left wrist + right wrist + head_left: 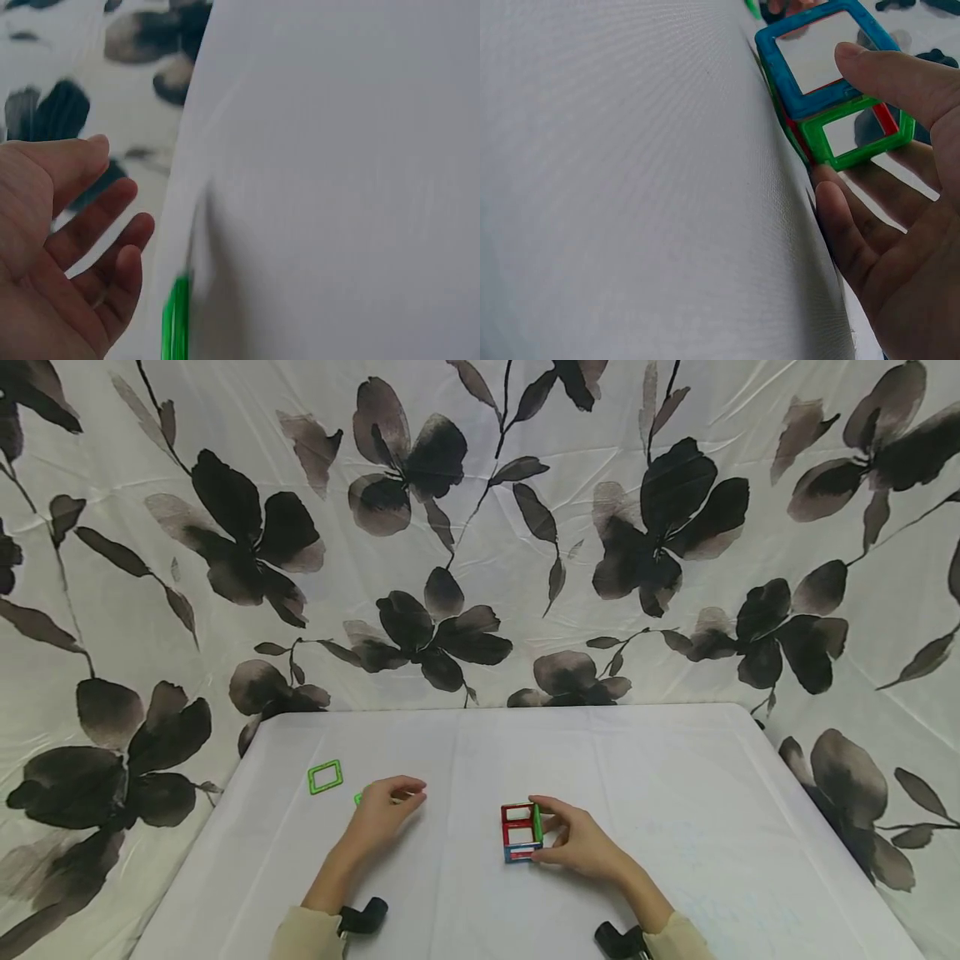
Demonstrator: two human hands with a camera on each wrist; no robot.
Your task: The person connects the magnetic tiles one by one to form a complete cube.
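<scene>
Several magnetic tiles, open square frames in red, green and blue, stand joined as a small block right of the table's middle. My right hand holds its right side. In the right wrist view the thumb lies on the blue tile, and the other fingers are around and beneath the green tile. My left hand is over the left part of the table, fingers loosely bent and nothing in them. A green tile peeks out beside it, mostly hidden; the left wrist view has a green tile near the fingers.
Another green square tile lies flat farther left and back on the white table. Behind the table hangs a white cloth with a dark flower print. Black wrist cameras sit on both wrists.
</scene>
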